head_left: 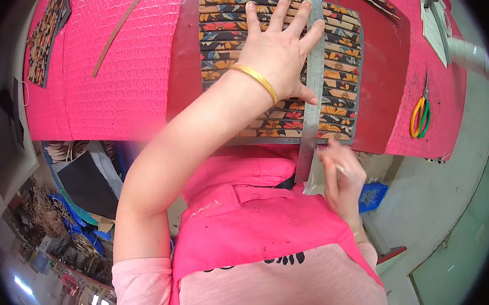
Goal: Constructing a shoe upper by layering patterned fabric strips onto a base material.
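My left hand (280, 48) lies flat, fingers spread, on a floral-patterned woven sheet (225, 35) and presses a long steel ruler (314, 74) down onto it. A gold bangle is on that wrist. The sheet rests on a dark red board (184, 54) on the pink textured table (119, 65). My right hand (342, 171) is at the near end of the ruler, closed around a thin tool whose kind I cannot make out, at the sheet's near edge.
Scissors (420, 117) with orange and green handles lie on the table at the right. A second floral piece (46, 36) sits at the far left, with a thin wooden strip (117, 31) beside it. Baskets and clutter crowd the floor at left.
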{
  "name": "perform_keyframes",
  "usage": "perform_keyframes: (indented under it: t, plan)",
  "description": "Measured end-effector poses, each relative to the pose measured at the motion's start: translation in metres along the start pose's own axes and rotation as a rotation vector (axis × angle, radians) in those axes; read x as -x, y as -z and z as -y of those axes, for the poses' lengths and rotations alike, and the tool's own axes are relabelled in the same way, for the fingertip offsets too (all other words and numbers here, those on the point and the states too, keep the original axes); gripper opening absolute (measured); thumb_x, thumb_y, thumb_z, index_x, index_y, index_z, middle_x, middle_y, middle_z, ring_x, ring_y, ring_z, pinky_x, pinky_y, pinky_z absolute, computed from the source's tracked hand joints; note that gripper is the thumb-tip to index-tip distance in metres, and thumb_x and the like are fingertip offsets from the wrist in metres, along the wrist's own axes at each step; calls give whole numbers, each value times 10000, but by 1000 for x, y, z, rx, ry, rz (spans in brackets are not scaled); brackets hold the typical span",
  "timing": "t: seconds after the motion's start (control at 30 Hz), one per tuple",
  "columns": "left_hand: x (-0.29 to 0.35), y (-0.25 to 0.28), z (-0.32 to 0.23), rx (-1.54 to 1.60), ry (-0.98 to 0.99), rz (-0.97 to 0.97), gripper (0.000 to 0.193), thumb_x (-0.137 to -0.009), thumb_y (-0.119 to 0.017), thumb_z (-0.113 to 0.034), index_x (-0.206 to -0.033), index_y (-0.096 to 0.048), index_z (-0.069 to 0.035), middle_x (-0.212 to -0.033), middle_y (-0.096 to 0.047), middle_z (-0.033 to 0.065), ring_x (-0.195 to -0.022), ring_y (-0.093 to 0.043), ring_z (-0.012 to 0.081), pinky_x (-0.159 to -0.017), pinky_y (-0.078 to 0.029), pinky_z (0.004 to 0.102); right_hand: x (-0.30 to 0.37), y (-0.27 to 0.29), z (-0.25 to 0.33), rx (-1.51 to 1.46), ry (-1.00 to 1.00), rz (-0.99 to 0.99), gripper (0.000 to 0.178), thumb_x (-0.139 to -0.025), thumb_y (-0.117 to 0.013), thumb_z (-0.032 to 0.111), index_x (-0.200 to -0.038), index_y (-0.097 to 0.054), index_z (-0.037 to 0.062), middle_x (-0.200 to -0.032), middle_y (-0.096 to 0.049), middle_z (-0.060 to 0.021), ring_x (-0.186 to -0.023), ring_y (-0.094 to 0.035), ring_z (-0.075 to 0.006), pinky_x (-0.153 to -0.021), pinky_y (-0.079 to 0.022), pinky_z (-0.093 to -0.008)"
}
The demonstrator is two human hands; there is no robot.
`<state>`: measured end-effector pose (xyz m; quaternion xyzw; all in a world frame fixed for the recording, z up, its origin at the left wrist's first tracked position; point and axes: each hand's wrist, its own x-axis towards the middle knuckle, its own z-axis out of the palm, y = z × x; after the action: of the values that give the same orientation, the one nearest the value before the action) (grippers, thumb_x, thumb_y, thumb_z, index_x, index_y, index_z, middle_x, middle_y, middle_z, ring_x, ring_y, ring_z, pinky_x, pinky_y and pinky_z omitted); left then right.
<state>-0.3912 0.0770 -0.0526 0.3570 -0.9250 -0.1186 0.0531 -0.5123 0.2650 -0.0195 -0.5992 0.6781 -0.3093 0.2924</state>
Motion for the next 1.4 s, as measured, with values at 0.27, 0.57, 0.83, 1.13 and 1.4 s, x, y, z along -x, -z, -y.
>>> perform_keyframes:
  t: [0.27, 0.57, 0.83, 1.13, 1.4]
  plan:
    - [-2, -1, 2, 10, -6, -21, 1102, -481, -754, -619, -1378, -315, -153, -1443, -254, 138, -1349, -197, 350, -1003, -211, 652, -146, 4, -28, -199, 121, -353, 191, -920, -482, 108, -907, -609, -33, -825, -627, -55, -732, -576, -96, -666, -450, -219]
    - [1, 1, 0, 17, -1, -10, 1096, -475, -762, -607, -1370, -327, -148, -1448, -249, 129, -1351, -195, 340, -1005, -196, 657, -189, -9, -32, -51, 151, -376, 196, -905, -533, 169, -885, -653, 15, -744, -661, -91, -651, -618, -120, -600, -474, -253]
    - [-1, -2, 3, 37, -14, -14, 1116, -479, -754, -617, -1388, -302, -153, -1446, -248, 132, -1352, -181, 351, -1002, -200, 667, -95, -12, -20, 143, 213, -273, 51, -802, -578, -11, -820, -614, -41, -754, -606, -162, -658, -594, -288, -596, -468, -327]
    - [-1, -7, 10, 88, -84, -42, 1126, -507, -723, -663, -1398, -260, -155, -1449, -215, 163, -1360, -142, 373, -1000, -170, 677, 29, -3, 14, -126, -214, -111, 62, -771, -609, -20, -828, -586, -12, -813, -602, -132, -766, -583, -290, -703, -464, -347]
    - [-6, 52, 57, 906, 67, -232, 702, -825, -647, -323, -1358, -309, -17, -1361, -361, 205, -1245, -387, 282, -1012, -347, 372, 25, -32, -4, 7, -35, -195, 325, -645, -532, -116, -916, -501, 59, -1249, -469, -177, -1126, -469, -329, -926, -396, -392]
